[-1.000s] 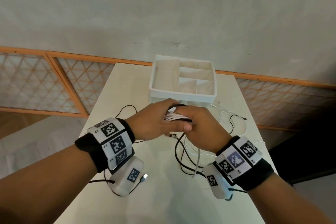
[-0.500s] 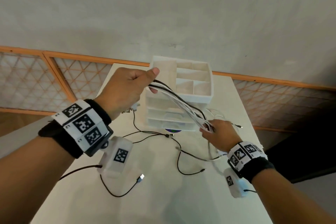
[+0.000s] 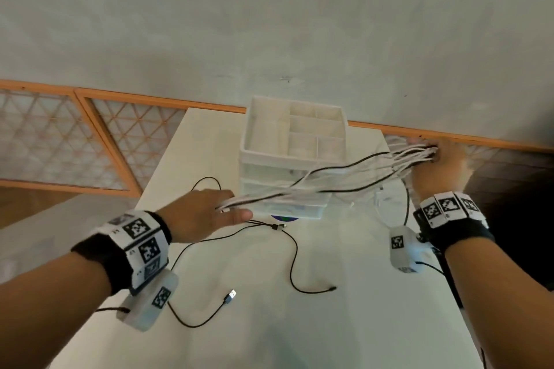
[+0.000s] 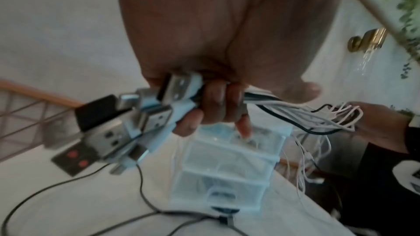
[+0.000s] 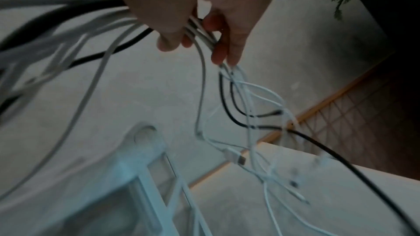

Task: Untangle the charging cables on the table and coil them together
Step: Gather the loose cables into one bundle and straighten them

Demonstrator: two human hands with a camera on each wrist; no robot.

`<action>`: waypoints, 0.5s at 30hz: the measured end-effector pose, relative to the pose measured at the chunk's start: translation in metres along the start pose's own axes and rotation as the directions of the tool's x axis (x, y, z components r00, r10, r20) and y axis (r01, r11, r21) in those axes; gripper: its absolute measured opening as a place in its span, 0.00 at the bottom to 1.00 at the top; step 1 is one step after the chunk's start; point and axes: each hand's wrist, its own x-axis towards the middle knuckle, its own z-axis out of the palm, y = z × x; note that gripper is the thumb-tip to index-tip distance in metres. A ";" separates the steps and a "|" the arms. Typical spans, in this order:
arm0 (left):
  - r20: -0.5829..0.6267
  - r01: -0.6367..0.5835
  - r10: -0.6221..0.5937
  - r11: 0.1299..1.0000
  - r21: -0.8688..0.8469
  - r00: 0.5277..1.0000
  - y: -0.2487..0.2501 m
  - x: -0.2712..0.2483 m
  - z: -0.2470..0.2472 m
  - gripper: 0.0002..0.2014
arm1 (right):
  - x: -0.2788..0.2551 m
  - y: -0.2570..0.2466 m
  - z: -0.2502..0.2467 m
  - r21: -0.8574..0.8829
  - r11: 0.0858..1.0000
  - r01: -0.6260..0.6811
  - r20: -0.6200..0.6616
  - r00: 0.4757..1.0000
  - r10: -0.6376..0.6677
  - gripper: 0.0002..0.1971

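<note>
The pale rectangular counter (image 3: 269,323) carries a white plastic drawer organiser with an open compartmented top (image 3: 295,159) at 12 o'clock. A bundle of white and black charging cables (image 3: 338,180) stretches above it in front of the organiser. The left hand (image 3: 199,216) at 9 o'clock grips its USB-plug end; the right hand (image 3: 442,165) at 2 o'clock curls around the other end, loose tails dangling. A thin black cable (image 3: 295,260) lies on the counter.

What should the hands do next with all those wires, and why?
Probably bring the right hand back toward the left hand to fold the first loop. The left hand grips the plug ends, the cable bundle is stretched between both hands in front of the drawer organizer, and loose tails hang past the right hand's fingers.
</note>
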 end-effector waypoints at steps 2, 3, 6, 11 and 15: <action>-0.034 0.043 -0.044 0.999 -0.028 0.998 -0.007 -0.001 0.015 0.29 | -0.014 0.016 0.009 0.005 1.000 -0.010 0.176 0.984 0.009 0.14; -0.076 0.074 -0.078 0.996 -0.051 0.994 -0.009 -0.001 0.021 0.30 | -0.024 0.027 0.015 -0.060 0.998 -0.025 0.323 0.945 0.043 0.22; -0.144 0.128 -0.133 0.991 -0.044 0.981 -0.012 0.001 0.036 0.25 | -0.060 0.042 0.025 -0.302 0.952 0.043 0.644 0.745 0.171 0.46; -0.067 -0.047 0.041 0.995 -0.091 0.997 -0.008 0.004 0.053 0.25 | -0.144 -0.034 0.033 0.110 0.985 0.135 0.853 0.495 -0.163 0.42; 0.048 -0.167 0.179 0.969 -0.181 0.983 0.012 -0.004 0.051 0.22 | -0.190 -0.063 0.059 0.082 0.988 0.129 0.960 0.255 -0.113 0.11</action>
